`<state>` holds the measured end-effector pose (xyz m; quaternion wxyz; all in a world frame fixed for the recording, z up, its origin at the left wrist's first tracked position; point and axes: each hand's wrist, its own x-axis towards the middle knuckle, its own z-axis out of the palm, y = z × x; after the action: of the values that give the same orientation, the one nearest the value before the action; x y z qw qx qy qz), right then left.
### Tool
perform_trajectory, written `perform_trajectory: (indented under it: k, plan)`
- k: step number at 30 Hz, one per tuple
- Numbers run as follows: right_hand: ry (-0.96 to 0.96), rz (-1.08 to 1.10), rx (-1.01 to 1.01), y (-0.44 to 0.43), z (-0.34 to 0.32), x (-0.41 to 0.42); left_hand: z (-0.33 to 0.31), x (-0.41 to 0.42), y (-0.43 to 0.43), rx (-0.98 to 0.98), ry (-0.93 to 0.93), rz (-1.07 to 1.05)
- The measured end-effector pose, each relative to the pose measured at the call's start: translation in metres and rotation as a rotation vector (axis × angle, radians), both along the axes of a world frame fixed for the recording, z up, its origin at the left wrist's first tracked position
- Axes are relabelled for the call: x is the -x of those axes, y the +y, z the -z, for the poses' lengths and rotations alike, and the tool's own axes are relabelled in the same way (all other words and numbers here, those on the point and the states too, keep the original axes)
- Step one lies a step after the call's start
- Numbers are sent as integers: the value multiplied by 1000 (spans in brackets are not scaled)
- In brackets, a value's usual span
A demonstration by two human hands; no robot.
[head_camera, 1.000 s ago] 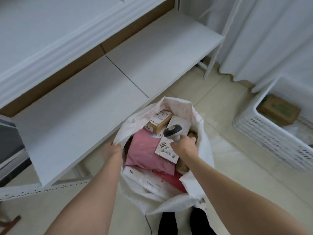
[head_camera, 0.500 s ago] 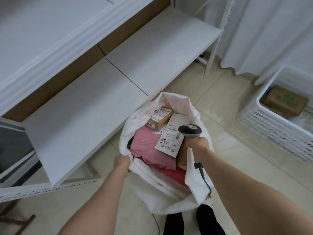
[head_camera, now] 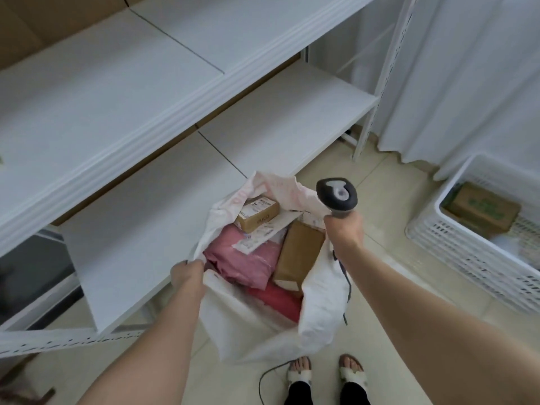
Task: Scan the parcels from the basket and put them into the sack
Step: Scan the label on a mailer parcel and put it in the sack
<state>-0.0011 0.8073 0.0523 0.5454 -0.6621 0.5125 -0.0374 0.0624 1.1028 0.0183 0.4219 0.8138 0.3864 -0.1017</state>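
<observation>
A white sack [head_camera: 318, 302] stands open on the floor in front of me. Inside lie a pink mailer bag [head_camera: 242, 261], a small labelled carton [head_camera: 257, 213], a brown box [head_camera: 298, 252] and a white labelled packet [head_camera: 267, 230]. My left hand [head_camera: 187, 273] grips the sack's left rim. My right hand [head_camera: 344, 232] holds a grey barcode scanner [head_camera: 337, 197] upright above the sack's right edge, its cable hanging down. The white basket [head_camera: 467, 249] sits at the right with a brown green-printed box [head_camera: 482, 207] in it.
White shelving [head_camera: 146, 185] runs along the left and back, its lower board close to the sack. A white curtain [head_camera: 467, 83] hangs behind the basket. My feet in sandals [head_camera: 324, 375] stand just below the sack on the tiled floor.
My right hand has lifted the scanner up and to the right, out of the sack. The white labelled packet now lies in the sack. My left hand keeps its grip on the rim.
</observation>
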Motion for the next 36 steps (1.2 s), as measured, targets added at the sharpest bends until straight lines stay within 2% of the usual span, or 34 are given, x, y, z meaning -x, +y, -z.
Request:
perform_trajectory:
  k: [3,6,8,11,20,21,23,25,27,31,33,36]
  plan:
    - [47,-49,10,-3,6,-2,7,11,1,-27,-33,18]
    - [104,-114,-49,6,34,17,29,31,6,21,80,-63]
    - [119,-155,-74,11,50,30,42,33,5,68,175,-47]
    - [160,-146,-141,11,67,41,55,22,-4,91,252,77]
    - [201,-119,-158,-21,99,29,76,-27,-58,-149,209,625]
    - [190,-148,-189,-24,102,27,78,-29,-64,-108,196,586]
    - [189,-201,-248,-24,103,23,74,-34,-68,85,140,368]
    - [208,-203,-277,-21,105,19,61,-47,-60,184,-19,127]
    - [201,-136,-294,-17,102,15,39,-61,-51,275,-171,-27]
    - [107,-17,-226,-19,71,-8,9,-83,-53,318,-312,-103]
    - [36,39,-216,-23,52,-19,7,-84,-50,245,-328,-68]
    - [33,32,-205,-22,38,-20,17,-62,-36,78,-239,-2]
